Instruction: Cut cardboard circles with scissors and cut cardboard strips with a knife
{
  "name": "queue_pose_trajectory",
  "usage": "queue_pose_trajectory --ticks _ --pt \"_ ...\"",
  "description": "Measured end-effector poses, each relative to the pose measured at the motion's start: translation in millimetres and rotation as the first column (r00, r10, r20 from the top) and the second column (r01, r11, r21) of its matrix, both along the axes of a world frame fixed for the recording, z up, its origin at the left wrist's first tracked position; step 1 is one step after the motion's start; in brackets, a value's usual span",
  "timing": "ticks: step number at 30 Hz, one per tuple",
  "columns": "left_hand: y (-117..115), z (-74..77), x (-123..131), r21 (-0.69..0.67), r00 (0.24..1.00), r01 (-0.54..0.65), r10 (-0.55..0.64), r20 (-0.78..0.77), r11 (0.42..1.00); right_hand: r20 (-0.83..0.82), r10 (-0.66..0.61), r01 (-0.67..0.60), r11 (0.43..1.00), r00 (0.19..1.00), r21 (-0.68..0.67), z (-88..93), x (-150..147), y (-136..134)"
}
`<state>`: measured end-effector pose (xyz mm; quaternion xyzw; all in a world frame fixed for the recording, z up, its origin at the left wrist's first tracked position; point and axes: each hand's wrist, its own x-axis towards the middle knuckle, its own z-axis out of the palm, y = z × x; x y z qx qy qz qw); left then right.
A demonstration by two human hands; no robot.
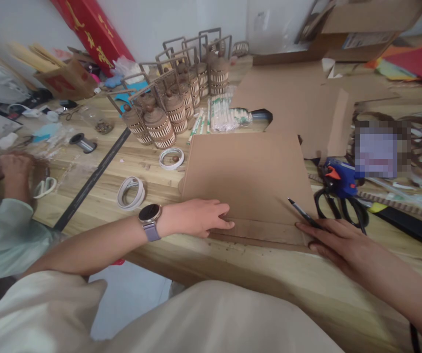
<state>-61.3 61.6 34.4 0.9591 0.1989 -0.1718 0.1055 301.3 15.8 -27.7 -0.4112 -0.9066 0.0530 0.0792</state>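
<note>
A brown cardboard sheet (248, 171) lies in front of me near the table edge, with a folded or layered strip along its near side. My left hand (203, 218), with a watch (149, 214) on its wrist, rests on the sheet's near left part, fingers apart and holding nothing. At the near right corner, my right hand (338, 242) has a dark pen (304, 213) between its fingers, tip pointing up and left over the cardboard. Its fingertips touch the corner. Black-handled scissors (338, 203) lie just beyond this hand.
Several woven lantern-like pieces (176, 105) stand at the back. Tape rolls (131, 193) lie left of the sheet. A larger cardboard piece (292, 98) is behind it. A blue tool (339, 179) and a black-yellow cutter (406, 223) sit at right. Another person's hand (17, 169) is at far left.
</note>
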Motion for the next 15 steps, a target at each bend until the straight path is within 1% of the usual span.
queue_pose_trajectory --ticks 2,5,8,12,15 --pt "0.1 -0.4 -0.3 0.004 1.000 0.002 -0.002 -0.002 1.000 0.002 0.004 -0.004 1.000 1.000 0.012 0.2 -0.7 0.3" --pt "0.2 -1.9 -1.1 0.006 1.000 0.005 -0.005 -0.014 1.000 0.017 -0.016 0.016 1.000 1.000 -0.015 0.2 -0.9 1.6" --pt "0.3 -2.4 -1.1 0.006 1.000 0.011 -0.011 -0.022 1.000 0.021 -0.008 0.008 1.000 1.000 -0.018 0.7 -0.2 2.1" --pt "2.3 0.7 2.8 0.000 0.998 0.031 -0.031 -0.053 1.000 0.020 0.006 -0.006 1.000 1.000 -0.002 0.5 0.6 0.5" --pt "7.1 4.6 10.6 -0.018 0.993 0.055 -0.056 -0.106 0.998 0.021 0.016 -0.016 1.000 1.000 0.019 -0.9 -0.1 -0.6"
